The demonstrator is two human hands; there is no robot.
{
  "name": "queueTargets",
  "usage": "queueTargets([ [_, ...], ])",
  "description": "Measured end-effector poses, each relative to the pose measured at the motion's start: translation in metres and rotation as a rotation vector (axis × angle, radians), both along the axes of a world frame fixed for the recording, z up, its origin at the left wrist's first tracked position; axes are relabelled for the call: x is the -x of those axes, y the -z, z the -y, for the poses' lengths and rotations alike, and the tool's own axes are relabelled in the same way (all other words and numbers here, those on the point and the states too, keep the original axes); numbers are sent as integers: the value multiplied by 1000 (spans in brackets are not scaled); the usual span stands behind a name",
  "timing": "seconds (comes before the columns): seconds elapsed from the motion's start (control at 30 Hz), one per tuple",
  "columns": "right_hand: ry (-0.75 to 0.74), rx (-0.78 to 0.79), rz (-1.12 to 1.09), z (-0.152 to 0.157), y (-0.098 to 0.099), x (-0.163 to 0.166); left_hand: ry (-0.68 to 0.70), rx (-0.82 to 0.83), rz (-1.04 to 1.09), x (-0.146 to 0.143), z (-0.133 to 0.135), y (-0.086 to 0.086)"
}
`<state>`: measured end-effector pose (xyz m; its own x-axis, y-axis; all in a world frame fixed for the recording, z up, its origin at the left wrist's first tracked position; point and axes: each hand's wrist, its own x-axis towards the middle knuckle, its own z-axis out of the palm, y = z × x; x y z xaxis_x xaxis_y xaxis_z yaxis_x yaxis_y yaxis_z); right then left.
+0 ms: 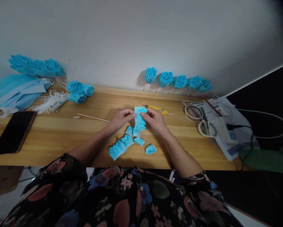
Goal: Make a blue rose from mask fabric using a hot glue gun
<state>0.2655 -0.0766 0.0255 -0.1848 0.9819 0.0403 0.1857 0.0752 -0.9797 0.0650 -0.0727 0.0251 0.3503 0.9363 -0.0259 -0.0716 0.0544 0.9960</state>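
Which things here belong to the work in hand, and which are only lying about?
In hand:
- blue strip, pinched by left hand and right hand
- probably the scraps beside it

Lying about:
- phone
- stick
- yellow tool
- scissors
- roses by the wall

Wooden worktop point(61, 132) against a white wall. On it: a dark phone point(14, 130) at left, a thin stick point(93, 117), a folded blue strip point(121, 146) near the front edge, and scissors point(205, 127) and papers point(236, 138) at right.
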Motion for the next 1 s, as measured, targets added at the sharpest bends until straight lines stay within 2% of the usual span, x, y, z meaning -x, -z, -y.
queueTargets([
  [0.27,1,-10,13,0,2,0,-76,-25,18,0,-1,-1],
  [0.47,-69,-10,13,2,-4,0,-88,6,21,1,0,3],
  [0.77,10,-17,-5,3,-6,2,10,47,13,-1,2,6],
  [1.0,48,-34,-40,-1,-2,0,-25,52,11,1,1,6],
])
